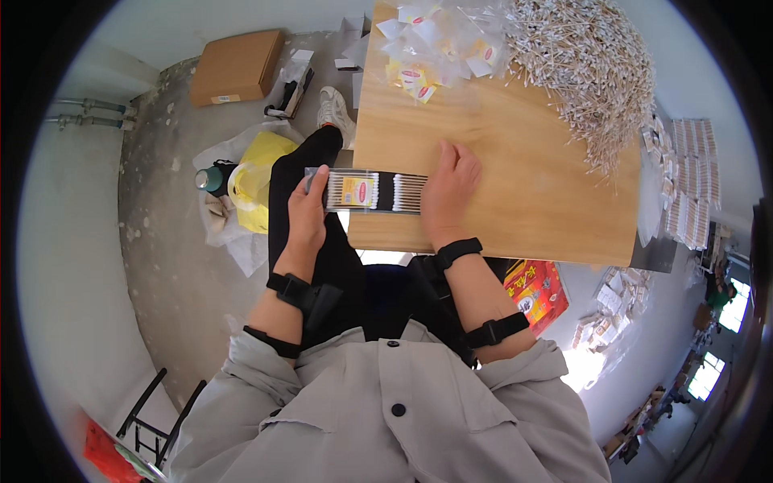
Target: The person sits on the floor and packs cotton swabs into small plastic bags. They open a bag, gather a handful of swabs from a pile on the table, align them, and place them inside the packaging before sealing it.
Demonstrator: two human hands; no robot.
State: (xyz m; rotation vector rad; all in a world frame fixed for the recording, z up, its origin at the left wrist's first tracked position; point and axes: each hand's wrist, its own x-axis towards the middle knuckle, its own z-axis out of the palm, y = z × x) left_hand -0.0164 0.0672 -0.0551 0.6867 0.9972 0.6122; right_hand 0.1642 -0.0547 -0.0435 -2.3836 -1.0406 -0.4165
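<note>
A flat clear bag of cotton swabs (386, 191), with a yellow, white and red label and a dark band across its middle, lies level over the table's near left corner. My left hand (307, 211) is closed on the bag's left end, thumb on top. Over the right end rests my right hand (451, 193), its side against the bag and its fingers curled beyond the bag's far edge. Whatever those fingers may hold is hidden. Beneath is the wooden table (515, 185). A large heap of loose cotton swabs (592, 72) covers its far right part.
Clear bags with yellow labels (435, 56) lie at the table's far left. Stacked swab packs (688, 181) stand beyond its right edge. A cardboard box (237, 68), a yellow bag (254, 181) and a green bottle (208, 179) are on the floor at left. A red package (535, 294) sits below the table.
</note>
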